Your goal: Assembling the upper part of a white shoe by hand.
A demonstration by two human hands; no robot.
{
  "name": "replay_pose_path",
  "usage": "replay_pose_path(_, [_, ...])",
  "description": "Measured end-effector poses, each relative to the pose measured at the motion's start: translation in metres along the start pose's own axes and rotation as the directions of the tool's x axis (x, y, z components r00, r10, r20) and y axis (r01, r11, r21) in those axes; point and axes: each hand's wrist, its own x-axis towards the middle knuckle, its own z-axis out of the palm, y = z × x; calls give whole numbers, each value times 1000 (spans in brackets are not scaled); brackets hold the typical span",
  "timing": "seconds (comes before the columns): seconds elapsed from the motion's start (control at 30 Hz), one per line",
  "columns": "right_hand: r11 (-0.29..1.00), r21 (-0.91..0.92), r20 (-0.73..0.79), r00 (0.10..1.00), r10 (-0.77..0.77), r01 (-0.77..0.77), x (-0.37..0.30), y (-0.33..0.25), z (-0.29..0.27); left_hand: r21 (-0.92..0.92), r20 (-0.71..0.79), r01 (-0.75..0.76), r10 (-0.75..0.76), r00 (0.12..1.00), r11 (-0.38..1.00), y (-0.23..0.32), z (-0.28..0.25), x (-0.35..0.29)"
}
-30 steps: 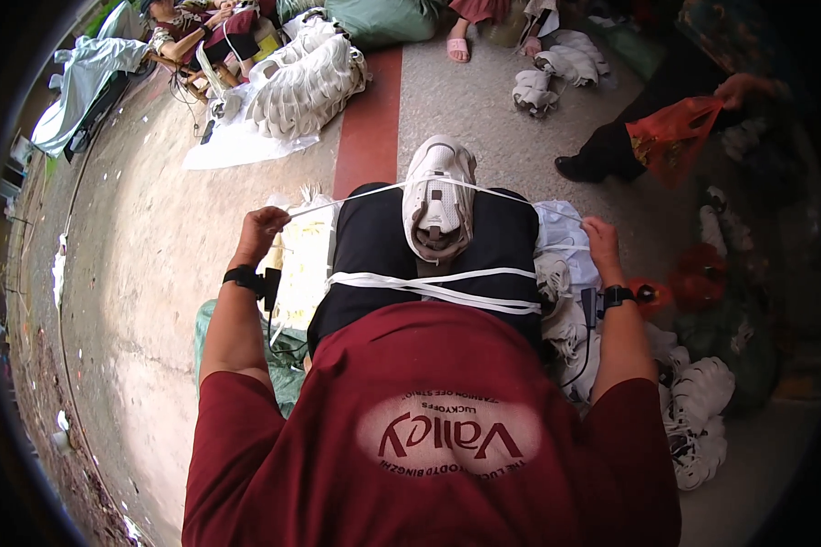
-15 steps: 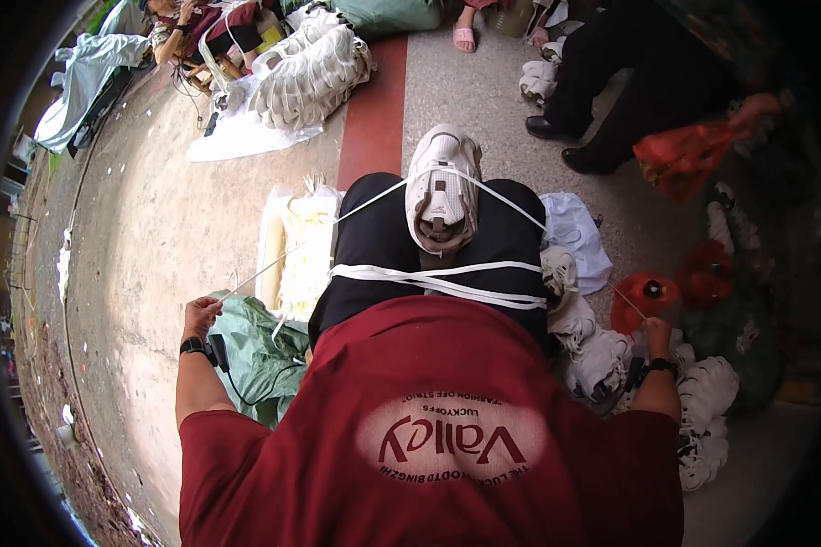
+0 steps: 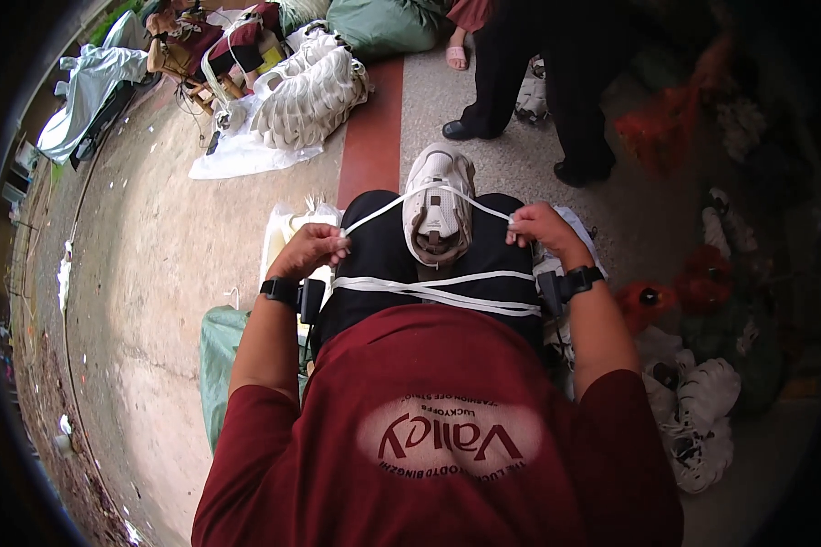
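A white and beige sneaker (image 3: 439,219) rests between my thighs, its toe pointing away from me. A white shoelace (image 3: 381,209) runs across its upper and spreads out to both sides. My left hand (image 3: 317,249) pinches the lace beside my left thigh. Over the right thigh, my right hand (image 3: 545,230) has its fingertips closed on the lace's other side. Both stretches of lace look fairly taut. White straps (image 3: 438,287) cross over my thighs between the shoe and my shirt.
Pale laces in a light tray (image 3: 287,228) lie left of my legs, above a green sack (image 3: 223,351). White shoes (image 3: 702,410) heap at the right, near red bags (image 3: 646,301). A person in dark trousers (image 3: 579,118) stands ahead; threaded white shoes (image 3: 310,96) lie far left.
Both hands have come inward and forward from far out at the sides, to the lace close by the shoe. The person in dark trousers has stepped leftward.
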Motion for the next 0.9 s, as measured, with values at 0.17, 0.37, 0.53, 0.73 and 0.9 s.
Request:
replay_pose_path(0.17, [928,-289,-16,968,-249,234,83,-1,33,269,285,-85,6,959,959,45,68,57])
replay_pose_path(0.37, [906,240,-531,828,-178,349,121,20,59,146,-35,-163,170,985,976,26,79,96])
replay_pose_path(0.53, [926,-124,-565,741,-362,357,123,26,64,166,-23,-225,232,972,960,23,80,97])
replay_pose_path(0.73, [730,-640,-526,556,-643,239,116,13,73,196,-44,-209,221,974,958,21,79,96])
replay_pose_path(0.9, [685,-728,-519,630,-578,30,123,15,75,246,-39,-234,250,967,941,16,78,100])
